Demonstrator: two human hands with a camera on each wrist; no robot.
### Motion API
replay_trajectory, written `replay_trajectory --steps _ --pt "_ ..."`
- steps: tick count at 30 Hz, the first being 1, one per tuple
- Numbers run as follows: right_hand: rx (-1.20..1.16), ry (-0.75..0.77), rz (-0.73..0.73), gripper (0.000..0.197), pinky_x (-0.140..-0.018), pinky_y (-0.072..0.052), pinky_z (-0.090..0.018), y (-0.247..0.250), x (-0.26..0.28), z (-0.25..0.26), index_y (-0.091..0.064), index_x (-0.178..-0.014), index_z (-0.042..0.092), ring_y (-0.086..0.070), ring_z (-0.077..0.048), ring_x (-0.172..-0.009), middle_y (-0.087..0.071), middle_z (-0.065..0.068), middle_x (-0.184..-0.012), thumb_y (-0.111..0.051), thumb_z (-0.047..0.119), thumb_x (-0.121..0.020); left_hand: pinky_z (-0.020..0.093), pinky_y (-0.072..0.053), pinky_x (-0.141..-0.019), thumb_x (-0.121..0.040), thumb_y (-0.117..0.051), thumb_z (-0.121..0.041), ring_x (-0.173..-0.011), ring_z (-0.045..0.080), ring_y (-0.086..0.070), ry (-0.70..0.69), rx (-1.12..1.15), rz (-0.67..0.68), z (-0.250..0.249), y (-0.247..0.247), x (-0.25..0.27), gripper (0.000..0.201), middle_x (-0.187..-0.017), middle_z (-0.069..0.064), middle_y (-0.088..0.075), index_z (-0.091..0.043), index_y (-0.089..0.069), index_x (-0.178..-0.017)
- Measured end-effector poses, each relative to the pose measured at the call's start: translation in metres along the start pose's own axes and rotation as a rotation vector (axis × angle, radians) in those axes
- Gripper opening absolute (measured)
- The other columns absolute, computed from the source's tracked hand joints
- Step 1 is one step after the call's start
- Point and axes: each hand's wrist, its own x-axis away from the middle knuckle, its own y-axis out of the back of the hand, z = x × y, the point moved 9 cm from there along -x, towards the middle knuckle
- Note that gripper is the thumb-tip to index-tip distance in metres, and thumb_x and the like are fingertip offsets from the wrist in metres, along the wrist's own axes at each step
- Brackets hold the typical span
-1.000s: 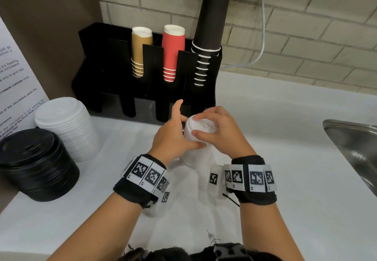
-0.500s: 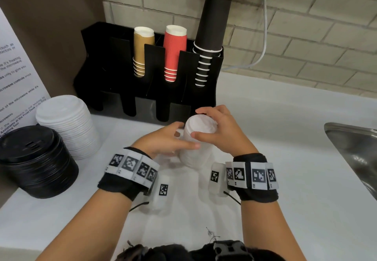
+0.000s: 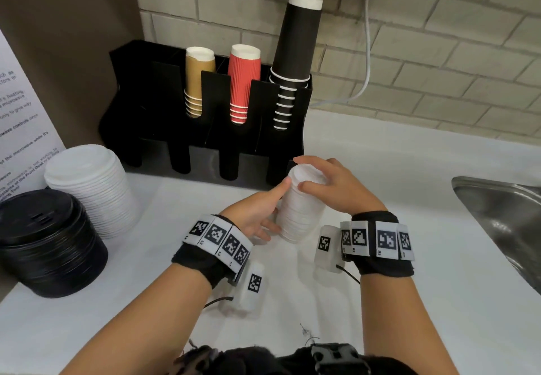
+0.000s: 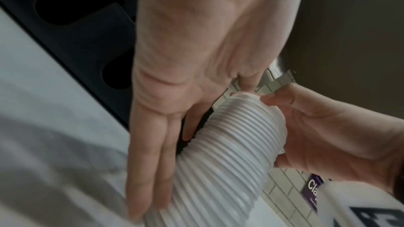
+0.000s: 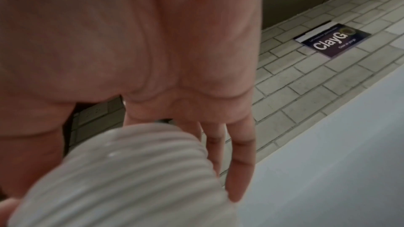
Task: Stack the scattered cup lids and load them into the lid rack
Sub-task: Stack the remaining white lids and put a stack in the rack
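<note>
White plastic cup lids, nested into a ribbed column (image 3: 301, 207), stand on the white bench (image 3: 424, 301) directly in front of the black multi-slot rack (image 3: 137, 96), near its right end. Right hand (image 3: 336, 190): grip is grasping the top of the column, thumb on the near side and fingers curled over the far side. Left hand (image 3: 254, 213): grip is released, with straight fingers (image 4: 150, 170) laid flat along the column's left side and the thumb resting high on it. The column leans slightly in the left wrist view.

Rack slots hold upturned paper cups: a tan stack (image 3: 199, 81), a red ribbed stack (image 3: 244, 81) and a tall black stack (image 3: 295, 61). At the bench's left stand a larger stack of white lids (image 3: 93, 187) and a stack of black lids (image 3: 49, 242), touching one another. A steel sink (image 3: 503, 219) sits at the right edge.
</note>
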Motion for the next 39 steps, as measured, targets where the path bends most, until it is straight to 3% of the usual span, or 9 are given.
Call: replay_trajectory --steps 7,15,19,21,23,25,29,33,39 --pt "0.148 -0.067 0.104 0.058 -0.082 -0.037 -0.028 -0.003 -0.003 0.005 -0.044 -0.118 0.051 -0.048 -0.019 -0.104 -0.045 0.003 -0.114 -0.077 0.049 -0.07 0.042 -0.046 -0.1 -0.091 -0.04 -0.067 -0.107 0.021 -0.062 -0.1 0.018 -0.153 0.003 0.052 0.014 0.062 -0.133 0.0 -0.05 -0.026 -0.049 -0.137" --pt "0.238 -0.107 0.113 0.059 -0.065 -0.039 -0.022 -0.002 -0.009 0.012 -0.042 -0.117 0.04 -0.05 -0.014 -0.09 -0.049 0.002 -0.108 -0.08 0.037 -0.072 0.038 -0.047 -0.098 -0.093 -0.047 -0.058 -0.106 0.017 -0.064 -0.16 0.076 -0.176 0.022 0.103 0.038 0.049 -0.13 -0.004 -0.054 -0.027 -0.053 -0.131" --pt "0.24 -0.102 0.018 0.059 -0.074 -0.04 -0.028 0.014 -0.008 0.024 -0.044 -0.118 0.036 -0.051 -0.021 -0.098 -0.052 -0.001 -0.111 -0.081 0.034 -0.072 0.033 -0.049 -0.09 -0.095 -0.048 -0.053 -0.105 0.015 -0.064 -0.227 0.102 -0.194 0.021 0.117 0.049 0.042 -0.128 -0.005 -0.055 -0.028 -0.054 -0.128" --pt "0.211 -0.018 -0.082 0.058 -0.071 -0.04 -0.025 0.027 -0.004 0.045 -0.045 -0.115 0.038 -0.051 -0.019 -0.097 -0.054 0.005 -0.107 -0.082 0.035 -0.07 0.031 -0.05 -0.088 -0.096 -0.048 -0.05 -0.105 0.012 -0.064 -0.316 0.127 -0.217 0.012 0.124 0.057 0.03 -0.128 -0.006 -0.057 -0.035 -0.056 -0.121" --pt "0.086 0.127 -0.121 0.06 -0.073 -0.04 -0.017 0.026 0.003 0.08 -0.046 -0.117 0.041 -0.052 -0.003 -0.099 -0.054 0.024 -0.104 -0.083 0.032 -0.07 0.03 -0.05 -0.089 -0.092 -0.049 -0.053 -0.106 0.01 -0.065 -0.421 0.157 -0.19 -0.001 0.125 0.066 0.026 -0.13 -0.008 -0.058 -0.045 -0.055 -0.116" --pt "-0.067 0.269 -0.061 0.061 -0.086 -0.041 -0.011 0.005 0.009 0.117 -0.05 -0.123 0.039 -0.05 0.011 -0.105 -0.054 0.033 -0.11 -0.082 0.027 -0.073 0.033 -0.052 -0.091 -0.08 -0.054 -0.064 -0.108 0.011 -0.066 -0.501 0.223 -0.098 -0.013 0.118 0.073 0.041 -0.132 -0.01 -0.057 -0.053 -0.053 -0.119" --pt "-0.219 0.372 0.091 0.056 -0.095 -0.048 -0.024 -0.055 0.008 0.159 -0.053 -0.126 0.022 -0.055 -0.007 -0.112 -0.058 0.011 -0.121 -0.08 0.017 -0.077 0.045 -0.054 -0.092 -0.076 -0.063 -0.063 -0.114 0.021 -0.064 -0.602 0.415 0.086 -0.026 0.104 0.081 0.064 -0.134 -0.001 -0.06 -0.045 -0.047 -0.136" --pt "-0.258 0.363 0.175 0.062 -0.099 -0.05 -0.04 -0.079 0.005 0.167 -0.051 -0.131 0.021 -0.055 -0.014 -0.118 -0.057 0.005 -0.126 -0.08 0.014 -0.077 0.044 -0.056 -0.086 -0.08 -0.062 -0.054 -0.119 0.029 -0.061 -0.666 0.536 0.063 -0.02 0.119 0.088 0.063 -0.13 0.01 -0.062 -0.025 -0.052 -0.135" --pt "-0.247 0.296 0.25 0.068 -0.102 -0.048 -0.045 -0.087 0.0 0.164 -0.048 -0.138 0.027 -0.056 -0.014 -0.119 -0.059 0.002 -0.127 -0.079 0.019 -0.078 0.047 -0.057 -0.083 -0.058 -0.078 -0.068 -0.115 0.029 -0.063 -0.627 0.481 0.084 -0.008 0.13 0.09 0.091 -0.129 0.009 -0.062 -0.029 -0.051 -0.137"
